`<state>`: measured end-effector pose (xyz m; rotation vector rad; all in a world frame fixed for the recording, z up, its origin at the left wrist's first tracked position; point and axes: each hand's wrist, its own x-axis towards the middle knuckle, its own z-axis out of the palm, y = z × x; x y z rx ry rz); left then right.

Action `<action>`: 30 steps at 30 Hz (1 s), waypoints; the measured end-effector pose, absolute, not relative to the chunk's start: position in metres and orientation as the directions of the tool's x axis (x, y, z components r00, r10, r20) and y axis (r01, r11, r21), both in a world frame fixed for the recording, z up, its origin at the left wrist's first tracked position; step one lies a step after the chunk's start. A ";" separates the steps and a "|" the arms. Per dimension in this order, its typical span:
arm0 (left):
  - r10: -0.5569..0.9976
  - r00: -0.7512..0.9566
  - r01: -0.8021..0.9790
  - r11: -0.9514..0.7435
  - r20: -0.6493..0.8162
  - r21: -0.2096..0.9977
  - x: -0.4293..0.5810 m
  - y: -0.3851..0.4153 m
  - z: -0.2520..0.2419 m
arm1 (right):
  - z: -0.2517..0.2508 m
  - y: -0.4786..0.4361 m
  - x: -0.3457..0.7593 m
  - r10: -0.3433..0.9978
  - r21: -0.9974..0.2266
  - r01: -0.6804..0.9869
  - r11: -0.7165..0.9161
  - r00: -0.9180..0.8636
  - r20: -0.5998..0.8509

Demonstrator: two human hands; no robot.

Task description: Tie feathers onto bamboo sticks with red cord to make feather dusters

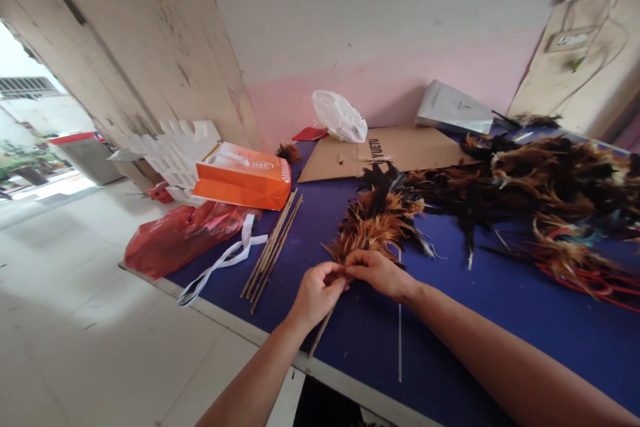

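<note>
A half-made feather duster (375, 223) of brown and black feathers lies on the blue table (475, 307), its thin stick running toward the near edge. My left hand (316, 293) is closed around the stick just below the feathers. My right hand (376, 271) pinches the base of the feathers beside it, fingertips touching the left hand's. A thin white line runs down the table under my right wrist.
A big heap of loose dark feathers (540, 180) covers the right of the table. A bundle of bare sticks (273, 247), white ribbon (220, 263), a red plastic bag (180, 233), an orange paper bag (243, 177), flat cardboard (390, 150) and a white bag (340, 117) lie to the left and back.
</note>
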<state>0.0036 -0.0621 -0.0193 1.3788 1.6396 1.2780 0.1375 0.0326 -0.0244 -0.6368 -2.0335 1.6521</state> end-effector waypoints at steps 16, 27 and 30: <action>0.993 -0.109 0.323 -0.016 0.054 0.946 -0.010 -0.053 -0.017 | -0.038 0.044 0.139 0.474 -0.975 -0.092 0.201 -0.862 0.179; 0.993 -0.114 0.272 0.059 -0.029 0.960 -0.014 -0.044 -0.024 | -0.031 0.049 0.141 0.557 -0.964 -0.064 0.259 -0.805 0.203; 0.993 -0.103 0.269 0.087 -0.061 0.959 -0.015 -0.042 -0.023 | -0.032 0.053 0.143 0.526 -0.976 -0.085 0.202 -0.831 0.182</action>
